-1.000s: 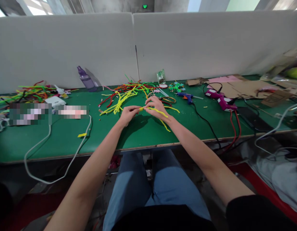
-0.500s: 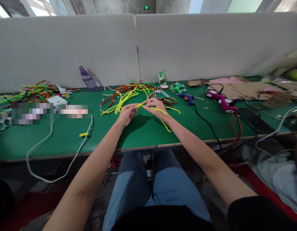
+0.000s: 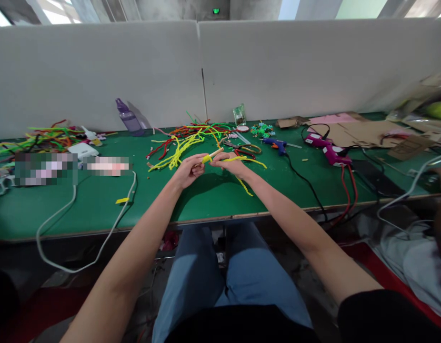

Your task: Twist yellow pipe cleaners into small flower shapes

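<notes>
My left hand (image 3: 187, 170) pinches a thin pale stick (image 3: 216, 153) whose near end is wound with yellow. My right hand (image 3: 232, 164) is closed on a yellow pipe cleaner (image 3: 245, 185) that runs from the stick and trails down toward the table edge. Both hands hover just above the green table (image 3: 99, 205), fingertips almost touching. A heap of yellow, red, orange and green pipe cleaners (image 3: 186, 138) lies right behind them.
A purple bottle (image 3: 127, 117) and small jar (image 3: 239, 115) stand by the white partition. Blue glue gun (image 3: 275, 143) and pink glue gun (image 3: 329, 152) with cords lie right, near cardboard (image 3: 363, 131). White cable (image 3: 74, 200) and more pipe cleaners (image 3: 42, 136) lie left. Another person (image 3: 440, 200) sits at far right.
The stick has tilted up to the right and more of it shows. My right hand has dropped lower and turned palm down, drawing the yellow pipe cleaner round the stick.
</notes>
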Action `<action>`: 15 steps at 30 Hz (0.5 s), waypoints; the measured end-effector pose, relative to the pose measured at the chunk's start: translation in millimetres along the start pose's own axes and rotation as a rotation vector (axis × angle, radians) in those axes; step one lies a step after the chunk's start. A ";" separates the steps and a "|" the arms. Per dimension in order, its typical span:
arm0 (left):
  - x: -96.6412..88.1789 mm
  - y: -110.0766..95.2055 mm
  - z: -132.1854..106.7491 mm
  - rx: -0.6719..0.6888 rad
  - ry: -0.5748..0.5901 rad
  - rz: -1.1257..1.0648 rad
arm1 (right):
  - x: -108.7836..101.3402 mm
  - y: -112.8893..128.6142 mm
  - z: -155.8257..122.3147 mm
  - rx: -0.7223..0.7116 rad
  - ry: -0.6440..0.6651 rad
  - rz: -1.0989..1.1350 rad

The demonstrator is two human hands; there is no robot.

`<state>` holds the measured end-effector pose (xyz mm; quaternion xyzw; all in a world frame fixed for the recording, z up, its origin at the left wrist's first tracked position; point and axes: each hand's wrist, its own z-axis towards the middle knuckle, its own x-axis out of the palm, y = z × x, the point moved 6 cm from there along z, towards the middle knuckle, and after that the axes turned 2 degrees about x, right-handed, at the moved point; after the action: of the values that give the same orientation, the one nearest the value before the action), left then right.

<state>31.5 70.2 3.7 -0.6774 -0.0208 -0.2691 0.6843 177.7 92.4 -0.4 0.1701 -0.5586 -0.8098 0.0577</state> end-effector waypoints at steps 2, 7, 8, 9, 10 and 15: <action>-0.3 0.2 -0.2 -0.005 -0.004 0.017 | 0.1 -3.4 0.3 0.030 0.024 0.010; 0.0 0.6 -1.0 -0.024 0.004 0.038 | 2.8 -6.6 -3.5 0.152 0.132 0.153; 0.8 1.1 -1.4 -0.037 0.012 0.039 | 4.4 -7.0 -5.5 0.202 0.172 0.204; 1.9 1.7 -2.0 -0.055 0.024 0.042 | 6.0 -7.2 -7.8 0.253 0.213 0.253; 3.1 2.5 -2.7 -0.076 0.038 0.046 | 7.3 -6.9 -10.0 0.297 0.248 0.298; 7.6 4.4 -5.8 -0.130 0.093 0.072 | 7.5 -4.3 -14.8 0.406 0.319 0.439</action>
<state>37.8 62.0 2.2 -0.7074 0.0529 -0.2765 0.6483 176.1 78.7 -10.7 0.1782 -0.7159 -0.6134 0.2821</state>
